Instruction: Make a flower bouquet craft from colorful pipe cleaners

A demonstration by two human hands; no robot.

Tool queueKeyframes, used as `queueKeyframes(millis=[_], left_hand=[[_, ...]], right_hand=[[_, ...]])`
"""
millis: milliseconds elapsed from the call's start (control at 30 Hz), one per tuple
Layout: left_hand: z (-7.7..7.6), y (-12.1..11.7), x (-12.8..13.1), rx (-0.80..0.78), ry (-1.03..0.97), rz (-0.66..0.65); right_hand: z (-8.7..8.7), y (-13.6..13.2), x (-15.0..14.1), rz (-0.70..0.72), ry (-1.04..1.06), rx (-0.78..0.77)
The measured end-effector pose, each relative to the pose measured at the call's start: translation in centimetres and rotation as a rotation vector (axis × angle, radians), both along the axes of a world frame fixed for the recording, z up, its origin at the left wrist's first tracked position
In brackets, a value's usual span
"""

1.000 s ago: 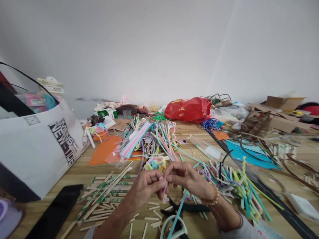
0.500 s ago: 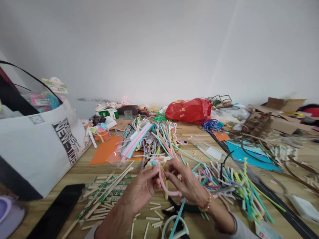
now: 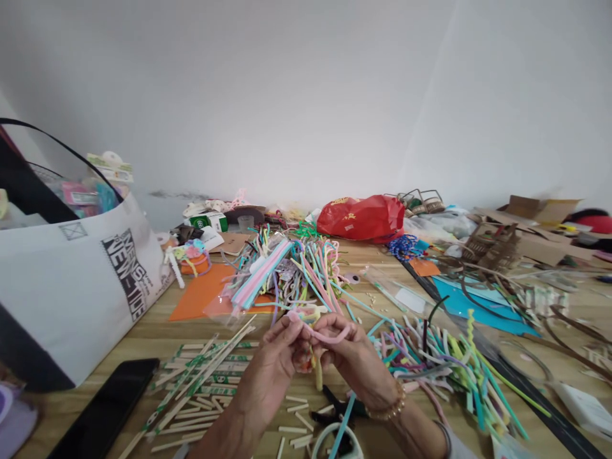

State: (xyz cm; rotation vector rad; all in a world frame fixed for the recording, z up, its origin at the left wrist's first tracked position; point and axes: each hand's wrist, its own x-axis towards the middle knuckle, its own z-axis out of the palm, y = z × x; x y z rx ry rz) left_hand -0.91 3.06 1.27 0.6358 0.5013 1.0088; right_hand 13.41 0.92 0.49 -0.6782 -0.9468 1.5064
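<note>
Between my two hands is a pink pipe cleaner [image 3: 329, 336], bent in a curve. My left hand [image 3: 280, 357] pinches its left part between thumb and finger. The fingers of my right hand [image 3: 351, 357] are closed on it too, while its free end loops over them. A yellow pipe cleaner [image 3: 319, 376] hangs down between the hands, joined to a pastel bundle partly hidden by my fingers. Below the right hand lie dark-handled pliers [image 3: 329, 414] and a white ring-shaped roll [image 3: 356, 446], crossed by a blue pipe cleaner [image 3: 342, 424].
Pipe cleaners [image 3: 306, 268] heap up ahead, more [image 3: 444, 357] at right. Wooden sticks [image 3: 201, 382] and a black phone [image 3: 105, 408] lie left, near a white tote bag [image 3: 81, 287]. A red bag [image 3: 361, 218] and cardboard [image 3: 540, 236] are at the back.
The pink pipe cleaner's free end has swung up from hanging below to lying across my right fingers. My right hand has turned and lowered slightly; the yellow piece shows more.
</note>
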Motion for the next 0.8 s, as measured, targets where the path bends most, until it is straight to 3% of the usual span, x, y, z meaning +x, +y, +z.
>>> queueKeyframes(millis=[100,267,433,600,800], left_hand=[[0.1,0.0,-0.1,0.009,-0.004,0.031],[0.3,-0.6,0.3,0.122,0.060,0.074],[0.1,-1.2,0.1,0.358,0.359,0.167],[0.0,-1.1,-0.1,0.778,0.704,0.300],[-0.4,-1.3,-0.5,1.548,1.089,0.778]], right_hand=[[0.2,-0.2,-0.2,0.038,0.081,-0.027],[0.3,-0.3,-0.3,-0.023,0.149,-0.031],[-0.1,-0.2,-0.1,-0.087,0.031,0.022],[0.2,-0.5,0.4,-0.132,-0.388,0.164],[0.8,-0.8,1.6,-0.174,-1.057,0.520]])
